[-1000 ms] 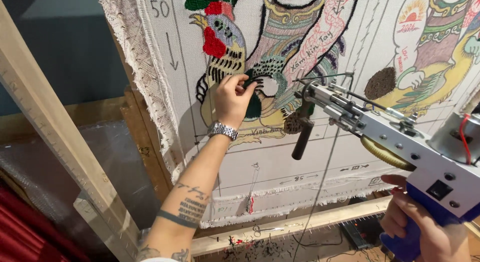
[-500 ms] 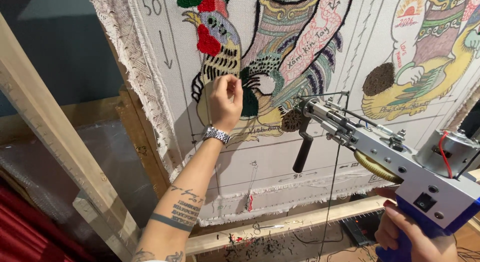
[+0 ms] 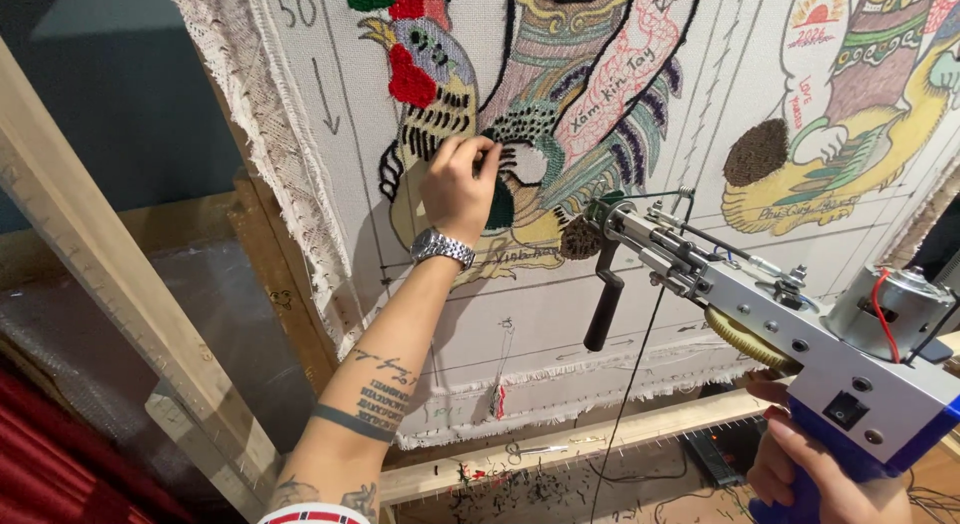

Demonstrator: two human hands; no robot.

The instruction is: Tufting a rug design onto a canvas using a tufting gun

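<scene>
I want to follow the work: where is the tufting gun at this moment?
In the head view the tufting gun is on the right side, held by its blue grip in the right hand, its tip at the stretched cloth beside the left hand.

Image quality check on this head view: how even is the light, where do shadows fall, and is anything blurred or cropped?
Head view: soft, even light, no glare on the cloth; the left hand casts a faint shadow to its left; the tufting gun is sharp, but the right hand is cropped at the bottom edge.
</scene>
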